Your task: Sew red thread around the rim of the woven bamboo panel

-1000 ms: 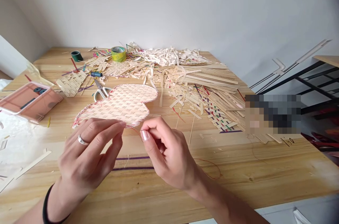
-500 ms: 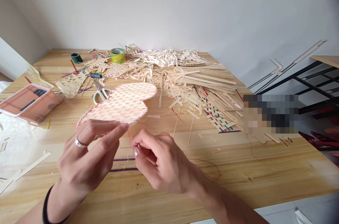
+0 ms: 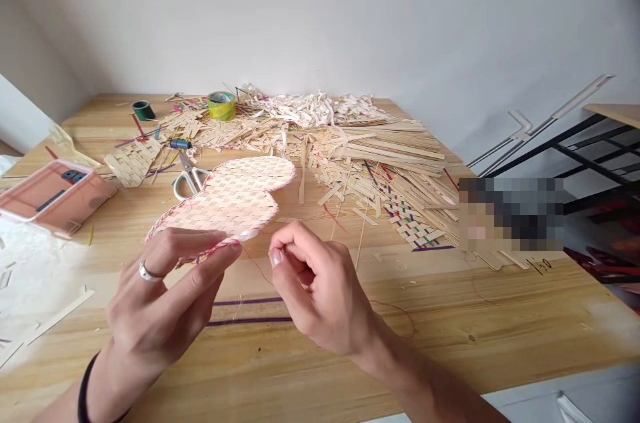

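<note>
My left hand [image 3: 170,289], with a ring on one finger, pinches the near edge of a woven strip piece [image 3: 230,196] between thumb and fingers. The piece is pale, has two rounded lobes and a notch on its right, and its rim is wrapped in red and white. A thin red thread [image 3: 257,268] hangs from that edge and runs to my right hand [image 3: 315,283]. The right thumb and index finger are pressed together to the right of the piece, apart from it. Any needle in that pinch is hidden. Scissors [image 3: 189,184] lie behind the piece.
Loose strips [image 3: 390,143] and white curled scraps [image 3: 320,106] cover the back of the table. A yellow tape roll [image 3: 221,106], a green spool [image 3: 143,111] and a blue spool [image 3: 181,143] stand there. A pink basket [image 3: 75,199] is at left; a woven scrap [image 3: 413,223] lies at right.
My right hand has moved right and slightly up, away from the woven piece. The red thread now slants between the edge and the hand. My left hand keeps its grip.
</note>
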Motion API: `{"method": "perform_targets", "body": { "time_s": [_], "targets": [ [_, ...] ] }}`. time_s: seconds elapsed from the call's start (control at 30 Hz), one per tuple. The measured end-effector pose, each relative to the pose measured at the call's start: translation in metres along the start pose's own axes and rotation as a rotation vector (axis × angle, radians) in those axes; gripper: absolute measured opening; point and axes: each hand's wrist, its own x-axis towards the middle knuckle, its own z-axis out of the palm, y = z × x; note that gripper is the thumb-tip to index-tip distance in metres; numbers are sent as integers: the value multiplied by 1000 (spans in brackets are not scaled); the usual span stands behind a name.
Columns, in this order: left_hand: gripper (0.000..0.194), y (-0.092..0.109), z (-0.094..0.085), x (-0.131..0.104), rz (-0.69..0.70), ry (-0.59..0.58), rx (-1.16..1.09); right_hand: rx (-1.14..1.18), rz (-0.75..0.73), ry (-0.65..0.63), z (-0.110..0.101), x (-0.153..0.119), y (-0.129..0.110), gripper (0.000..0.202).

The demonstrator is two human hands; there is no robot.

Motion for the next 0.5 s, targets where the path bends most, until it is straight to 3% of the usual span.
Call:
{"method": "perform_targets", "body": {
  "time_s": [0.23,0.5],
  "targets": [
    [37,-2,2,-2,11,-5,-33,51,-92,106,2,0,-2,11],
    [36,-1,3,-2,0,-9,-74,29,-105,109,5,-1,-3,12]
  ]
}}
